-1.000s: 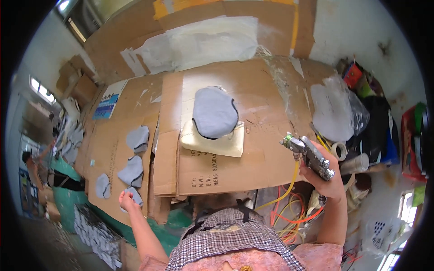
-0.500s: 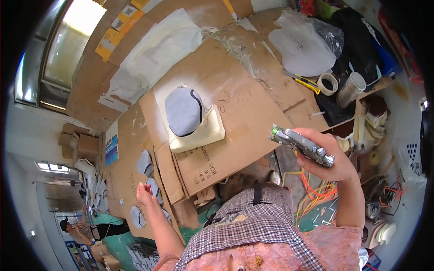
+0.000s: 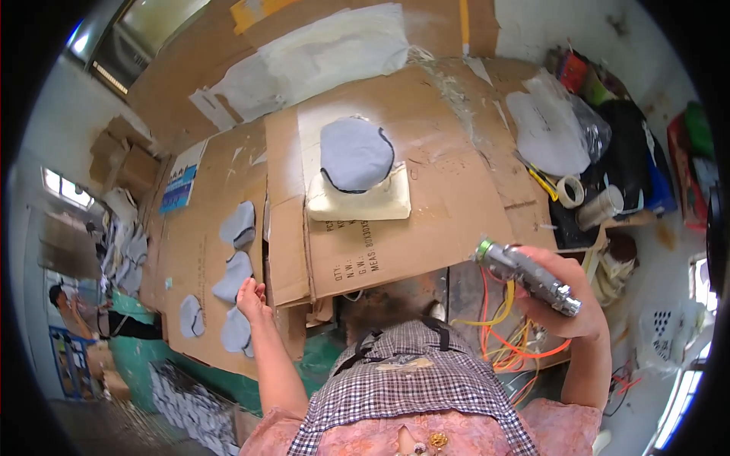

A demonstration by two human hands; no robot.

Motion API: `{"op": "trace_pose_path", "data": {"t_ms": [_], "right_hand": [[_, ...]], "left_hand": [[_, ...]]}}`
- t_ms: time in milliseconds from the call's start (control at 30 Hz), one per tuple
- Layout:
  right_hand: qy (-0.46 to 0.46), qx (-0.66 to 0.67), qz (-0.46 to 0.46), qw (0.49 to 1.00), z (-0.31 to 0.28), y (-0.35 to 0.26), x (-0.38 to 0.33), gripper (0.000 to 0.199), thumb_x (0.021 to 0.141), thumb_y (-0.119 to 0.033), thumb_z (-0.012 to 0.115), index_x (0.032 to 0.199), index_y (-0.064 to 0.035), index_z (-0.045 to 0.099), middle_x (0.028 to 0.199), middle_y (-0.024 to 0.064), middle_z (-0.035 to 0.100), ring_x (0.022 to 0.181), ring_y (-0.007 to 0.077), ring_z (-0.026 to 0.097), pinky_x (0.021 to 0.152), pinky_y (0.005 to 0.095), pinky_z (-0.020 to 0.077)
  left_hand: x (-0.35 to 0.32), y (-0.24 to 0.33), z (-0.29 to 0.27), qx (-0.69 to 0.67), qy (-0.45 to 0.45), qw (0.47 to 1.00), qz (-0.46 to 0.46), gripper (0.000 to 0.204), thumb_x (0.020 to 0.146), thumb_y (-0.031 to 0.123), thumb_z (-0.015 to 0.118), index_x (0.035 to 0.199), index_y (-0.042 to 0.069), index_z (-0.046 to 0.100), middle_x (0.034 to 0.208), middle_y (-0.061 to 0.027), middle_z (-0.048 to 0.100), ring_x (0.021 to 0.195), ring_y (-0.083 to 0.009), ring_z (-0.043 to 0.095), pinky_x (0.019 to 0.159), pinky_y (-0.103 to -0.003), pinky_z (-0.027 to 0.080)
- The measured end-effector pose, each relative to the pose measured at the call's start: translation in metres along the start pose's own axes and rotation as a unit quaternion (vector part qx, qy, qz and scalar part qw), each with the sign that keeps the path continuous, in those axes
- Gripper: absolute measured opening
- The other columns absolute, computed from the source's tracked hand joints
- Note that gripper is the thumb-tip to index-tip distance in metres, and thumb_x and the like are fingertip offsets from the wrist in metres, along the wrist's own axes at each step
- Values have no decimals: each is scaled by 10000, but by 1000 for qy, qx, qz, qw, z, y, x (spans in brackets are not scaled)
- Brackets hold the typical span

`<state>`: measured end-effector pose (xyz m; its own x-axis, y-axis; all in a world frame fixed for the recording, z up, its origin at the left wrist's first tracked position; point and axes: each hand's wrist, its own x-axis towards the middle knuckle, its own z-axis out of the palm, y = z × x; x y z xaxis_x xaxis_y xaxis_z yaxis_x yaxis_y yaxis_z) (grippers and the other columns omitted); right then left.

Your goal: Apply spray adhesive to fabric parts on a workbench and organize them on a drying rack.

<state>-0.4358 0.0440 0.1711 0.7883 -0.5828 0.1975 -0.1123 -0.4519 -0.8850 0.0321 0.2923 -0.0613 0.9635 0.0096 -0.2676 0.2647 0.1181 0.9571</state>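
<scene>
At the cardboard-covered bench, spray gun in hand

On a cream block upon the cardboard lies a gray, dark-edged pad. Well apart from it, toward the lower right, the right hand is wrapped around the spray gun, whose green-ringed end points left; a yellow hose hangs below. The left hand is near four more gray pads, fingers loosely bent together; whether it pinches or touches anything, I cannot tell. Farther right, a tape roll sits beside a yellow cutter.
</scene>
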Motion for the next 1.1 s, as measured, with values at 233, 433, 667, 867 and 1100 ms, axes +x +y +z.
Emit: {"op": "trace_pose_path", "data": {"t_ms": [233, 433, 667, 867, 1100], "right_hand": [[33, 41, 66, 996, -5, -22, 40, 450, 691, 24, 568, 1132, 15, 478, 867, 54, 575, 762, 83, 508, 709, 217, 410], [-73, -77, 29, 994, -20, -26, 49, 427, 692, 24, 563, 1112, 18, 485, 789, 30, 576, 658, 76, 520, 618, 211, 431], [-23, -23, 23, 999, -24, -15, 65, 424, 704, 56, 559, 1120, 25, 480, 813, 50, 570, 657, 87, 540, 594, 217, 457], [-14, 10, 55, 998, -32, -7, 36, 442, 674, 45, 581, 1106, 22, 490, 755, 45, 577, 636, 95, 546, 591, 219, 454], [-20, 0, 64, 998, -30, 0, 17, 380, 685, 33, 587, 1060, 27, 521, 724, 29, 578, 617, 46, 497, 578, 181, 403]], "left_hand": [[-4, -24, -19, -39, 37, 997, -56, 132, 759, 132, 629, 853, 81, 551, 630, 14, 550, 503, -75, 542, 392, -152, 321], [-13, -26, -13, -54, 52, 996, -54, 120, 776, 164, 612, 852, 91, 554, 621, 23, 536, 495, -76, 534, 391, -160, 316], [-19, -32, 24, -32, 3, 996, -79, 176, 756, 129, 592, 924, 82, 565, 643, 21, 546, 509, -74, 535, 409, -159, 301], [-22, -34, 65, -27, -30, 997, -62, 156, 733, 91, 584, 888, 67, 584, 656, 4, 554, 506, -88, 534, 401, -168, 294], [-28, -37, 120, -26, -89, 994, -60, 172, 697, 26, 599, 869, 30, 582, 694, -3, 552, 550, -71, 484, 507, -176, 387]]}}
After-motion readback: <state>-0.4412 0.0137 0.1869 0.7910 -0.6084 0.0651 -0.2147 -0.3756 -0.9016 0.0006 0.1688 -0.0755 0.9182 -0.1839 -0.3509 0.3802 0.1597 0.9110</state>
